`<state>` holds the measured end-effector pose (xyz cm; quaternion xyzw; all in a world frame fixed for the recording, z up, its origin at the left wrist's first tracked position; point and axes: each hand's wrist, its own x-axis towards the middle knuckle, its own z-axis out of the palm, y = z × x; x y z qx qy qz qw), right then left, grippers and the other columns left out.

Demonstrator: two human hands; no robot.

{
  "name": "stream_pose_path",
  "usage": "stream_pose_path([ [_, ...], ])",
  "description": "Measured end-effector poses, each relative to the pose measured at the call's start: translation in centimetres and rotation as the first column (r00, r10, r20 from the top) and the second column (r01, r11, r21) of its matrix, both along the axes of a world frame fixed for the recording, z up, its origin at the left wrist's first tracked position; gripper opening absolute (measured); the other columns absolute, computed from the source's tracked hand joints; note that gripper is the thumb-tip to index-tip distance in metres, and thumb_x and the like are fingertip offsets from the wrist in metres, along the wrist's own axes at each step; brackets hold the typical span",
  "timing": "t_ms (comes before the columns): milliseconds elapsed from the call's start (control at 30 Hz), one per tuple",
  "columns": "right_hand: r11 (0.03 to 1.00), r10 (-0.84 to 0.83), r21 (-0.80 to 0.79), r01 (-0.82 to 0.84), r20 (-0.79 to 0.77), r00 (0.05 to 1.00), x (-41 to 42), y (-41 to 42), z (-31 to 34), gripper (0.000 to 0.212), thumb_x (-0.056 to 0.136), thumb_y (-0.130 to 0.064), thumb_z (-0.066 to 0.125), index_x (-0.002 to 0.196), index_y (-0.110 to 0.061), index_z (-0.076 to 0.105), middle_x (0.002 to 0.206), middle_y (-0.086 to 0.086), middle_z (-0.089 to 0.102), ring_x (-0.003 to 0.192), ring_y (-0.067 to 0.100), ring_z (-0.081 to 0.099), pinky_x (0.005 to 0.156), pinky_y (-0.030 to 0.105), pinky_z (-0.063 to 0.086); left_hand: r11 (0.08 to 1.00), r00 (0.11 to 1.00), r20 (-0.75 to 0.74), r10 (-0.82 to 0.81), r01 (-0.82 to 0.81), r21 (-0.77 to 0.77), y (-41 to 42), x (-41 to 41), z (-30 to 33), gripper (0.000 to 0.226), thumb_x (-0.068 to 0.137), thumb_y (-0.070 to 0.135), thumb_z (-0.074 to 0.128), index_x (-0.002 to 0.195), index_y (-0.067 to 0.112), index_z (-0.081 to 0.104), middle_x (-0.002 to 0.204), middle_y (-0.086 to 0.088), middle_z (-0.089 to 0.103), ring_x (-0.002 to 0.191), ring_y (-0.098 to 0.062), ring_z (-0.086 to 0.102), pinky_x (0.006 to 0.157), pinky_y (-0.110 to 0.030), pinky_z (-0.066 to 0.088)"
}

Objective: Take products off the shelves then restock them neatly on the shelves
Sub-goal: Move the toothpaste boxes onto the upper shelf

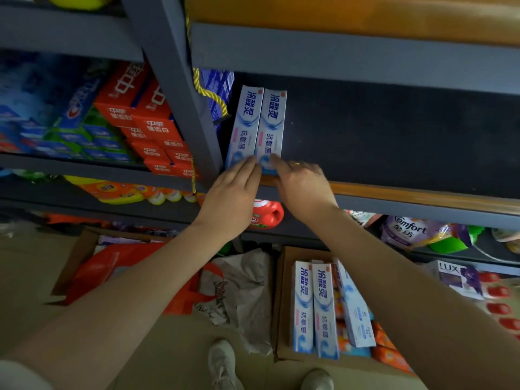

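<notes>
The shelf unit [180, 88] of grey steel filled the upper view, and its right-hand shelf [394, 153] was a dark board with an orange front edge. Two white-and-blue toothpaste boxes [257, 128] lay side by side at the left end of that shelf, touching each other, with their long sides running toward the back. A cardboard carton [281, 305] stood on the floor below and held more toothpaste boxes of the same kind [315, 308] upright, together with other packs. The bay to the left held red boxes [146, 122] in stacked rows. A red bottle [267, 213] stood on the shelf below, behind the wrists. The left hand [233, 192] rested with its fingers straight and close together, the tips touching the near end of the left box. The right hand [302, 187] reached from the right, its fingers only slightly bent, the tips touching the near end of the right box; motion blur hid any finer detail. A yellow rope [209, 94] hung at the upright.
</notes>
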<state>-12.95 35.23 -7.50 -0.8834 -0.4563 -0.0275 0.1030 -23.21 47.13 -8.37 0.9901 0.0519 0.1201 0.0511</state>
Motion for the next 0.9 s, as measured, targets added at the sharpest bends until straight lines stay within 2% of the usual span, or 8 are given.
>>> stream_pose_path([
  [100, 0.951, -0.122, 0.296, 0.085, 0.107, 0.987, -0.5, -3.2, 0.2, 0.032, 0.08, -0.012, 0.058, 0.111, -0.008, 0.062, 0.096, 0.013, 0.066, 0.086, 0.033, 0.059, 0.077, 0.037, 0.043, 0.991, 0.993, 0.078, -0.09, 0.097, -0.089, -1.9, -1.7, -0.6, 0.05, 0.079, 0.006, 0.053, 0.129, 0.001, 0.048, 0.137, -0.016, 0.046, 0.132, -0.03, 0.035, 0.109, -0.043, 0.031],
  [200, 0.895, -0.202, 0.398, 0.199, -0.033, 0.979, -1.9, -8.9, -1.3, 0.023, 0.081, -0.007, 0.05, 0.102, -0.006, 0.061, 0.096, 0.014, 0.061, 0.085, 0.033, 0.053, 0.07, 0.038, 0.041, 0.958, 0.986, 0.082, -0.148, 0.164, -0.235, -4.8, -3.5, -3.0, 0.043, 0.081, 0.013, 0.043, 0.122, 0.005, 0.054, 0.132, -0.013, 0.05, 0.128, -0.026, 0.035, 0.107, -0.041, 0.032],
  [267, 0.903, -0.257, 0.286, 0.322, -0.244, 0.935, -2.7, -13.1, -4.0, 0.019, 0.083, -0.004, 0.049, 0.1, -0.002, 0.059, 0.098, 0.017, 0.058, 0.088, 0.038, 0.054, 0.07, 0.04, 0.045, 0.924, 0.99, 0.004, -0.143, 0.135, -0.357, -7.3, -4.7, -5.7, 0.04, 0.08, 0.015, 0.043, 0.115, 0.006, 0.059, 0.123, -0.012, 0.055, 0.12, -0.024, 0.041, 0.103, -0.043, 0.039],
  [367, 0.87, -0.453, -0.086, 0.485, -0.526, 0.719, -3.7, -18.1, -9.1, 0.025, 0.087, -0.005, 0.053, 0.112, -0.003, 0.058, 0.112, 0.017, 0.056, 0.1, 0.037, 0.055, 0.077, 0.037, 0.044, 0.83, 0.943, -0.316, -0.103, -0.093, -0.549, -11.2, -6.3, -9.9, 0.038, 0.089, 0.012, 0.05, 0.127, 0.011, 0.051, 0.132, -0.007, 0.049, 0.121, -0.02, 0.046, 0.101, -0.037, 0.041],
  [467, 0.77, -0.62, -0.347, 0.536, -0.605, 0.5, -5.5, -21.5, -13.2, 0.033, 0.089, -0.012, 0.054, 0.122, -0.006, 0.054, 0.126, 0.015, 0.054, 0.11, 0.032, 0.054, 0.088, 0.033, 0.042, 0.702, 0.809, -0.587, -0.037, -0.397, -0.591, -14.4, -7.5, -14.1, 0.048, 0.093, 0.02, 0.051, 0.138, 0.015, 0.037, 0.14, -0.003, 0.044, 0.123, -0.016, 0.046, 0.097, -0.028, 0.04],
  [567, 0.708, -0.692, -0.472, 0.525, -0.611, 0.385, -6.9, -23.3, -16.1, 0.045, 0.09, -0.017, 0.055, 0.132, -0.004, 0.043, 0.133, 0.018, 0.047, 0.119, 0.033, 0.048, 0.095, 0.035, 0.039, 0.533, 0.695, -0.719, 0.001, -0.609, -0.587, -16.5, -8.2, -17.5, 0.055, 0.092, 0.024, 0.055, 0.141, 0.012, 0.032, 0.141, -0.007, 0.043, 0.123, -0.019, 0.047, 0.095, -0.027, 0.04],
  [700, 0.695, -0.708, -0.498, 0.518, -0.6, 0.373, -7.8, -24.1, -19.1, 0.058, 0.088, -0.025, 0.058, 0.136, -0.005, 0.032, 0.134, 0.018, 0.042, 0.121, 0.035, 0.045, 0.097, 0.043, 0.042, 0.384, 0.609, -0.792, 0.03, -0.739, -0.554, -18.4, -8.8, -20.9, 0.064, 0.089, 0.026, 0.06, 0.141, 0.007, 0.028, 0.141, -0.012, 0.043, 0.123, -0.023, 0.048, 0.097, -0.03, 0.041],
  [900, 0.672, -0.733, -0.506, 0.541, -0.556, 0.39, -8.5, -23.8, -21.6, 0.068, 0.081, -0.041, 0.065, 0.13, -0.011, 0.029, 0.13, 0.011, 0.042, 0.116, 0.033, 0.049, 0.084, 0.047, 0.049, 0.351, 0.665, -0.736, 0.127, -0.724, -0.594, -20.4, -9.7, -23.7, 0.05, 0.084, 0.026, 0.067, 0.127, 0.01, 0.045, 0.107, 0.006, 0.06, 0.099, -0.013, 0.06, 0.076, -0.02, 0.043],
])
